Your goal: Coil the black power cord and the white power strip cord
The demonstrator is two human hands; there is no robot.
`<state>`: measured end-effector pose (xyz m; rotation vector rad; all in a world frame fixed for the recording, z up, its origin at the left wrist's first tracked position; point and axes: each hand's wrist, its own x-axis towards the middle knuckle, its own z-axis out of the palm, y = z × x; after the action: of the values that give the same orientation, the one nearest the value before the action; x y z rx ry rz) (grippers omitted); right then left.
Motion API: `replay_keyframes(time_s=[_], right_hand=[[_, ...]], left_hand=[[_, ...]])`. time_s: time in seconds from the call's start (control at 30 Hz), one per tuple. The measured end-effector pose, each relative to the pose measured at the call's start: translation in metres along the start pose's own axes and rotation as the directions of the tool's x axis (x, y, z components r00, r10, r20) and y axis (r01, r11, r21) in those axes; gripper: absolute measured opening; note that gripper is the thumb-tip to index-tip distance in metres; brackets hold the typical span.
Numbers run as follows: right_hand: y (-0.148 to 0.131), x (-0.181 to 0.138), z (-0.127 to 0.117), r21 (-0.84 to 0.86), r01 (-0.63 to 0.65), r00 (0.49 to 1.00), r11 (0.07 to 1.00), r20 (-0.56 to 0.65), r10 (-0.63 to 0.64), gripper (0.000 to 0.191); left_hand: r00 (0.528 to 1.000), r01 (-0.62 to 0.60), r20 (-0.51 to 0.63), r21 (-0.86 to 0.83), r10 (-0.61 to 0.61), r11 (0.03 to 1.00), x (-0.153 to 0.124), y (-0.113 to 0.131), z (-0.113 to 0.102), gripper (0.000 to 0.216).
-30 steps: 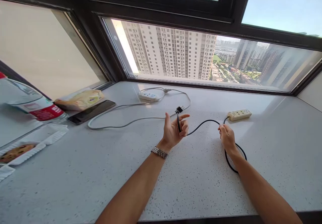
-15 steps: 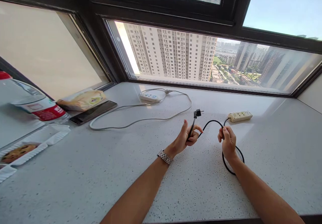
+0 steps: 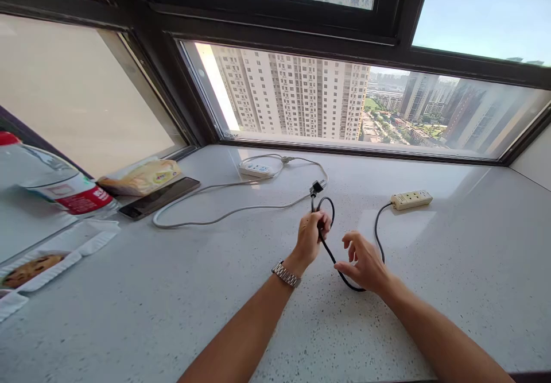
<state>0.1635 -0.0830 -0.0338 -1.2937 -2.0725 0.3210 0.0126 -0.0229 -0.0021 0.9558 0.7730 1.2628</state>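
My left hand, with a metal watch at the wrist, is closed round a small loop of black cord just below its black plug. The cord runs down under my right hand, then curves up to a cream power strip lying on the speckled white sill. My right hand hovers over the cord's low bend with fingers spread and curled, pinching or touching the cord near its thumb. The plug points up toward the window.
A white power strip with a long grey-white cable lies further back. At the left are a dark phone, a yellow snack packet, a water bottle and a white tray with a cookie.
My left hand has coiled the cord into a small loop and closed on it. My right hand let go of its grip near the strip and moved left and down along the cord.
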Motion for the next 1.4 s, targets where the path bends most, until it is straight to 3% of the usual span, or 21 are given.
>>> replay_keyframes(time_s=[0.1,0.17,0.33,0.43,0.5,0.6,0.7,0.77,0.9,1.03,1.13,1.23,1.3,1.4], right_hand=[[0.012,0.006,-0.009,-0.118,-0.095,0.975,0.989,0.188,0.116,0.057],[0.021,0.011,-0.018,-0.215,-0.102,0.96,0.971,0.234,0.153,0.057],[0.051,0.02,-0.043,-0.302,-0.09,0.961,0.949,0.225,0.163,0.054],[0.065,0.02,-0.052,-0.328,-0.242,0.942,0.913,0.147,0.302,0.052],[0.068,0.02,-0.05,-0.314,-0.389,0.905,0.866,0.045,0.423,0.052],[0.063,0.021,-0.04,-0.163,-0.56,0.827,0.812,-0.176,0.535,0.052],[0.048,0.02,-0.027,0.137,-0.534,0.776,0.834,-0.313,0.548,0.053],[0.035,0.019,-0.02,0.335,-0.473,0.761,0.814,-0.31,0.57,0.054],[0.013,0.016,-0.018,0.576,-0.452,0.764,0.681,-0.144,0.63,0.052],[0.009,0.015,-0.025,0.709,-0.409,0.78,0.575,-0.056,0.623,0.049],[0.016,0.013,-0.031,0.777,-0.336,0.853,0.532,0.011,0.522,0.05],[0.018,0.009,-0.039,0.761,-0.334,0.938,0.556,0.207,0.279,0.053],[0.014,0.005,-0.047,0.703,-0.379,0.908,0.602,0.407,0.096,0.05],[0.005,-0.001,-0.055,0.541,-0.451,0.724,0.71,0.687,-0.064,0.041]], left_hand=[[0.989,-0.064,-0.143,-0.196,0.036,0.978,0.016,0.024,-0.025,0.028],[0.975,-0.099,-0.219,-0.316,0.029,0.944,0.023,0.039,-0.045,0.031],[0.901,-0.278,-0.428,-0.446,0.07,0.851,0.022,0.07,-0.087,0.034],[0.843,-0.382,-0.521,-0.41,0.131,0.828,0.017,0.08,-0.095,0.036],[0.853,-0.388,-0.493,-0.376,0.172,0.842,0.015,0.079,-0.09,0.038],[0.926,-0.312,-0.32,-0.351,0.2,0.883,0.014,0.062,-0.067,0.043],[0.981,-0.194,-0.076,-0.312,0.179,0.93,0.007,0.034,-0.036,0.05],[0.991,-0.115,0.035,-0.278,0.13,0.954,0.001,0.017,-0.018,0.054],[0.987,-0.022,0.152,-0.183,0.051,0.983,-0.01,0.0,0.0,0.058],[0.986,0.001,0.167,-0.086,0.014,0.996,-0.006,-0.001,-0.005,0.061],[0.988,-0.144,0.073,0.102,0.137,0.984,0.002,0.002,-0.014,0.062],[0.925,-0.343,-0.057,0.296,0.375,0.892,0.006,0.008,-0.022,0.058],[0.851,-0.439,-0.137,0.344,0.508,0.83,0.006,0.015,-0.025,0.056],[0.744,-0.539,-0.287,0.276,0.603,0.796,0.005,0.027,-0.026,0.057]])
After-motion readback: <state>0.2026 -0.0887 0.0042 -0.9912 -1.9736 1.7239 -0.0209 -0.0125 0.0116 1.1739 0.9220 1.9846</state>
